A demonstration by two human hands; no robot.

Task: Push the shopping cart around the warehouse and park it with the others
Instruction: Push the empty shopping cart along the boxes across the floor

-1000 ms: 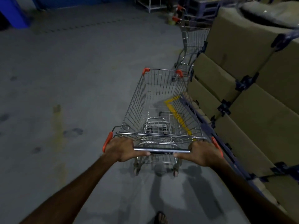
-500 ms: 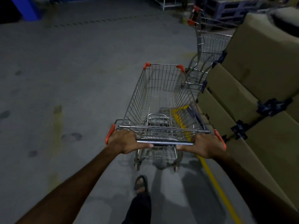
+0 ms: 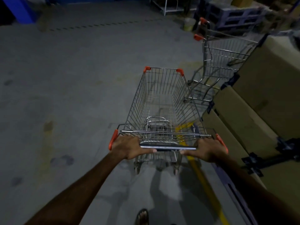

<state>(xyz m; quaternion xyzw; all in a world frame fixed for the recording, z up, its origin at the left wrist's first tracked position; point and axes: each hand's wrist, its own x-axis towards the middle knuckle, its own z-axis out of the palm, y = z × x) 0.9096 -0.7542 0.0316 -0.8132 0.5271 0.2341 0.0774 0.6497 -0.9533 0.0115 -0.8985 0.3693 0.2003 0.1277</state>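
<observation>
Both hands are wrapped round the handle (image 3: 168, 147) of the cart (image 3: 164, 111): the left hand (image 3: 128, 147) grips its left end beside an orange end cap, the right hand (image 3: 207, 149) grips the right end, thumbs lying along the bar toward each other. The cart's wire basket holds nothing, its child seat folded flat at the near end, orange corner caps at the far rim. It stands on the grey concrete floor (image 3: 73, 78), its wheels just left of a yellow line (image 3: 206, 187) painted there. A sandalled foot (image 3: 142, 216) shows below, behind the cart.

Ahead and to the right, near the cart's front corner but apart from it, a second cart (image 3: 222, 62) of the same kind stands tight against a stack of large brown cartons (image 3: 259, 95) with black corner clips. That stack runs along the whole right side, close beside the pushed cart. Farther off are blue pallets (image 3: 235, 18), a pale bucket (image 3: 189, 24), a white metal frame (image 3: 164, 7) and a blue post (image 3: 21, 8) at the upper left. No writing or label is legible in this dim light.
</observation>
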